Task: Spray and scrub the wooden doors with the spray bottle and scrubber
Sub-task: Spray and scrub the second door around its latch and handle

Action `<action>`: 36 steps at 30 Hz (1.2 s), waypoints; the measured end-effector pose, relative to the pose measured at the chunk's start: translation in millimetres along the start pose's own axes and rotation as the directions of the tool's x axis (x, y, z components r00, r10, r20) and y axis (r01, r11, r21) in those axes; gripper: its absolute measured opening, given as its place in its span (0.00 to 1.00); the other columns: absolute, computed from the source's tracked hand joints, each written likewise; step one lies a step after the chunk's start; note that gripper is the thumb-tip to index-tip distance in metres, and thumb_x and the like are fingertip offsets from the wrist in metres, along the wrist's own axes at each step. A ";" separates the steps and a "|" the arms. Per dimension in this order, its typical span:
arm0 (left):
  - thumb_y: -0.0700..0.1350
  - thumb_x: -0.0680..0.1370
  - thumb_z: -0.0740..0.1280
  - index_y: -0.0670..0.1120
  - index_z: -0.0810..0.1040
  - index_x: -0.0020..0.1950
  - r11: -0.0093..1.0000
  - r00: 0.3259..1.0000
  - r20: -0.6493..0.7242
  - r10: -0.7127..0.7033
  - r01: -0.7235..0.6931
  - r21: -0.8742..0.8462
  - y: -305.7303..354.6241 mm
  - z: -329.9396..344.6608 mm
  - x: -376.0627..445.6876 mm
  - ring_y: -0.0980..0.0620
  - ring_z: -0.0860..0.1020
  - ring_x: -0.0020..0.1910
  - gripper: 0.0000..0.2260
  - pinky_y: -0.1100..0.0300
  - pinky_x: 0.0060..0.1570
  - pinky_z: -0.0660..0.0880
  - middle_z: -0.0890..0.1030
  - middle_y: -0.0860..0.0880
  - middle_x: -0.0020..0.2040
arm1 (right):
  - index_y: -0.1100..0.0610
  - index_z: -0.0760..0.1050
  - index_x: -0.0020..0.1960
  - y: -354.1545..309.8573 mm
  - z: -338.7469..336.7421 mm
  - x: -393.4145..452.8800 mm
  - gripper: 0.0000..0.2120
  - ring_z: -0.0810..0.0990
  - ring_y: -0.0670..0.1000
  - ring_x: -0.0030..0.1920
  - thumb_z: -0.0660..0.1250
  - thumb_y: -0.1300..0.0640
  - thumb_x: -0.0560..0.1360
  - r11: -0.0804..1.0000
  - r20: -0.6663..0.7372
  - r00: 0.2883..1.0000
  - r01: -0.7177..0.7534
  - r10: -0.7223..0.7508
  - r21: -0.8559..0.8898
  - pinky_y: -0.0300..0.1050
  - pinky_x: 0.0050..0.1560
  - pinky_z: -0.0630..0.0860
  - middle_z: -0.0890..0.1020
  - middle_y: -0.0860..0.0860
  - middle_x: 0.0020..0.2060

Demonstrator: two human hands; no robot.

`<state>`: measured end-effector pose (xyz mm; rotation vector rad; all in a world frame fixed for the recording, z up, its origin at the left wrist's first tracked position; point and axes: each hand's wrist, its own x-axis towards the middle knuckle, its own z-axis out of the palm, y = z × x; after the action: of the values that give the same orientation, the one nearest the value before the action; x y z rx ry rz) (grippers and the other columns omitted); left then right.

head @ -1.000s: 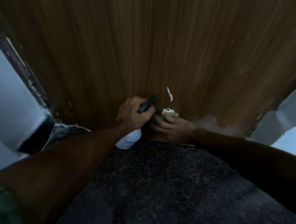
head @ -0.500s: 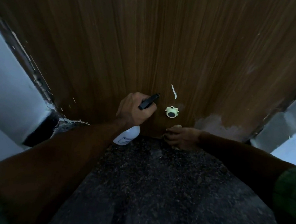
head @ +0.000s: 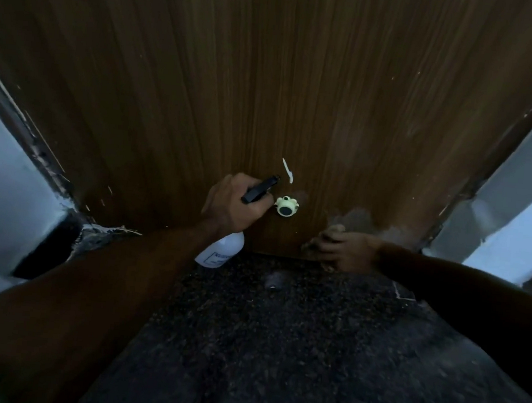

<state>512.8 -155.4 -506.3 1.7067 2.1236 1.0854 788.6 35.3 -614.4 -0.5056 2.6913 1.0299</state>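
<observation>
A brown wooden door (head: 269,88) fills the upper view. My left hand (head: 230,206) grips the black trigger head of a white spray bottle (head: 221,250), nozzle close to the door. My right hand (head: 343,249) presses a brownish scrubber (head: 333,232) against the door's bottom edge, right of centre. The scrubber is mostly hidden under my fingers. A pale worn patch (head: 358,220) lies just above that hand.
A small cream door stopper with a dark centre (head: 286,207) is stuck on the door beside the nozzle, below a white scratch (head: 287,170). Dark speckled floor (head: 276,348) lies below. Pale walls and a chipped door frame (head: 36,146) stand on both sides.
My right hand with the scrubber slid down off the stopper and then right along the door's bottom edge. The left hand and bottle stayed nearly still.
</observation>
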 end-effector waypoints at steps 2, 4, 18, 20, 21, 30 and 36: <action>0.62 0.74 0.64 0.43 0.81 0.38 1.000 1.000 0.000 0.000 0.000 0.006 1.3 -1.9 2.3 0.45 0.82 0.29 0.22 0.41 0.35 0.81 0.84 0.46 0.33 | 0.55 0.78 0.67 24.6 -20.0 -25.7 0.17 0.74 0.59 0.66 0.61 0.60 0.80 0.963 -0.148 0.962 -0.248 0.231 -0.110 0.55 0.65 0.72 0.73 0.54 0.74; 0.61 0.74 0.64 0.43 0.80 0.37 1.000 1.000 -0.016 0.005 -0.005 0.018 5.5 -2.7 3.8 0.45 0.82 0.29 0.21 0.41 0.35 0.81 0.83 0.46 0.33 | 0.53 0.70 0.76 32.2 -44.3 -27.4 0.22 0.74 0.60 0.63 0.62 0.61 0.82 0.886 -0.396 0.838 -0.450 0.376 -0.111 0.55 0.59 0.71 0.71 0.56 0.75; 0.60 0.75 0.64 0.43 0.80 0.37 0.999 0.999 -0.032 0.032 -0.032 0.004 36.6 -12.9 -1.6 0.44 0.81 0.28 0.21 0.42 0.32 0.80 0.83 0.46 0.32 | 0.56 0.70 0.77 46.6 -90.5 23.6 0.20 0.76 0.59 0.58 0.53 0.61 0.87 0.826 -0.406 0.769 -0.561 0.494 -0.058 0.53 0.52 0.74 0.76 0.57 0.67; 0.60 0.76 0.64 0.43 0.80 0.38 0.999 0.999 -0.025 0.031 -0.031 0.016 37.6 -11.7 -1.7 0.44 0.81 0.28 0.20 0.42 0.33 0.80 0.83 0.46 0.33 | 0.55 0.70 0.77 48.6 -95.4 24.0 0.20 0.78 0.58 0.59 0.52 0.61 0.87 0.855 -0.339 0.818 -0.515 0.466 -0.068 0.53 0.53 0.76 0.78 0.56 0.67; 0.60 0.76 0.64 0.43 0.80 0.38 0.999 0.999 -0.022 0.027 -0.027 0.018 38.9 -10.6 -2.3 0.44 0.81 0.28 0.21 0.42 0.33 0.81 0.83 0.46 0.32 | 0.55 0.69 0.77 51.2 -96.7 16.4 0.20 0.78 0.58 0.61 0.52 0.62 0.87 0.874 -0.282 0.853 -0.478 0.438 -0.086 0.52 0.55 0.77 0.78 0.55 0.67; 0.62 0.73 0.64 0.44 0.82 0.37 0.999 0.991 0.128 0.042 -0.039 -0.027 49.8 23.5 3.1 0.45 0.82 0.28 0.22 0.41 0.32 0.81 0.85 0.46 0.34 | 0.51 0.84 0.55 21.1 -46.5 -42.0 0.15 0.72 0.53 0.69 0.60 0.58 0.78 0.863 0.166 0.983 0.019 0.075 -0.504 0.48 0.64 0.74 0.77 0.50 0.65; 0.56 0.76 0.66 0.43 0.80 0.35 0.997 0.986 0.148 0.074 -0.072 -0.018 53.5 55.4 17.8 0.45 0.81 0.28 0.19 0.42 0.31 0.79 0.83 0.46 0.32 | 0.48 0.85 0.56 15.4 -40.3 49.6 0.18 0.77 0.52 0.62 0.57 0.56 0.78 0.936 -0.010 0.998 -0.059 0.060 -0.347 0.47 0.59 0.72 0.82 0.47 0.61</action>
<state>579.7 -113.3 -505.7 1.8117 1.9749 0.9554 734.0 6.9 -591.4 -0.4835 2.5442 1.5351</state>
